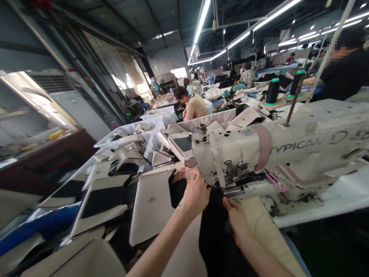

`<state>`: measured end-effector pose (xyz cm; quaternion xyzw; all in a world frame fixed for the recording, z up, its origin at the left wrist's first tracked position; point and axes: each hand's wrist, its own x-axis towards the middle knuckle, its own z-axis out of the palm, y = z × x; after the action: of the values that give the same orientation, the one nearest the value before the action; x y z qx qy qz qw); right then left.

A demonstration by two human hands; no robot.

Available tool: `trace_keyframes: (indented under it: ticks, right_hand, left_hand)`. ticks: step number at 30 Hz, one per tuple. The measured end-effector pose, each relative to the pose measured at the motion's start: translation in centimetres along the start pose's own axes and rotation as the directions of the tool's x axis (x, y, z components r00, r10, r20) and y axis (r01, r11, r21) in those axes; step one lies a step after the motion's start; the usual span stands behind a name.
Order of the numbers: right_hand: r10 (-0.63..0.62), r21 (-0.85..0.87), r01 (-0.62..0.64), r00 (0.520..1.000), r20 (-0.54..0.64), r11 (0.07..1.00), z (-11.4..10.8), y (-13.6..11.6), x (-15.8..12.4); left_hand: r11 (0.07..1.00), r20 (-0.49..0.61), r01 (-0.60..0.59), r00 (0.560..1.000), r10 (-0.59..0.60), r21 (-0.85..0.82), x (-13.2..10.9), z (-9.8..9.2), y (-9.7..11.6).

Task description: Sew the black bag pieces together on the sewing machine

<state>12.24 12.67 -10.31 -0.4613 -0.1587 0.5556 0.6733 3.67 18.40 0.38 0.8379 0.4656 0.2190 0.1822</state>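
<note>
A black fabric piece (pixel 213 223) with a beige panel (pixel 187 246) alongside it runs up to the needle area of a cream sewing machine (pixel 230 146). My left hand (pixel 196 195) grips the fabric's left side close under the machine head, with fingers bent and tips partly hidden. On the other side, my right hand (pixel 236 217) pinches the right edge of the black fabric between thumb and fingers. The needle and presser foot are hard to make out behind the machine head. Left of my wrist lies a beige panel with a small metal plate (pixel 151 199).
Beige and black sewn pieces (pixel 106 198) are heaped at left, some in white bins (pixel 155 127). Black thread cones (pixel 272 92) stand behind the machine. A person (pixel 194 104) bends over work ahead; another person in black (pixel 346 73) is at right.
</note>
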Motion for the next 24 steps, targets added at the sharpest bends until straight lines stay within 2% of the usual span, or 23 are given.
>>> trace_keyframes:
  ticks: [2, 3, 6, 10, 13, 16, 19, 24]
  right_hand:
    - [-0.008, -0.011, 0.008, 1.0, -0.012, 1.0, -0.3, 0.0, 0.1]
    - [-0.011, -0.012, 0.011, 1.0, -0.022, 1.0, -0.5, 0.1, 0.1]
    - [0.0, 0.011, 0.001, 0.999, -0.041, 1.0, -0.7, 0.4, 0.2]
    - [0.001, 0.052, 0.001, 0.999, -0.04, 0.999, -0.7, 0.8, 0.2]
    - [0.013, 0.053, -0.011, 0.999, -0.04, 0.999, -0.7, 1.1, 0.3]
    - [0.018, 0.043, -0.016, 0.999, -0.036, 0.999, -0.7, 1.2, 0.4]
    - [0.004, 0.047, -0.004, 1.0, -0.016, 0.999, -0.7, 1.2, 0.5]
    - [-0.019, 0.033, 0.019, 1.0, -0.006, 0.999, -0.7, 0.9, 0.6]
  left_hand:
    - [0.99, 0.088, -0.023, 0.996, 0.01, 0.139, -3.6, 0.8, 0.9]
    - [0.976, 0.142, 0.011, 0.989, -0.043, 0.218, -5.1, 1.5, 1.4]
    - [0.902, 0.094, 0.175, 0.969, -0.23, 0.396, -7.4, 4.0, 2.2]
    - [0.825, -0.024, 0.331, 0.932, -0.36, 0.459, -5.2, 6.0, 2.4]
    - [0.783, -0.093, 0.387, 0.914, -0.394, 0.488, -3.2, 6.5, 2.5]
    - [0.764, -0.147, 0.425, 0.901, -0.407, 0.487, -2.3, 6.6, 2.2]
    - [0.783, -0.13, 0.458, 0.885, -0.447, 0.422, -2.2, 6.5, 1.5]
    - [0.831, -0.029, 0.518, 0.851, -0.524, 0.202, -2.3, 5.9, -0.6]
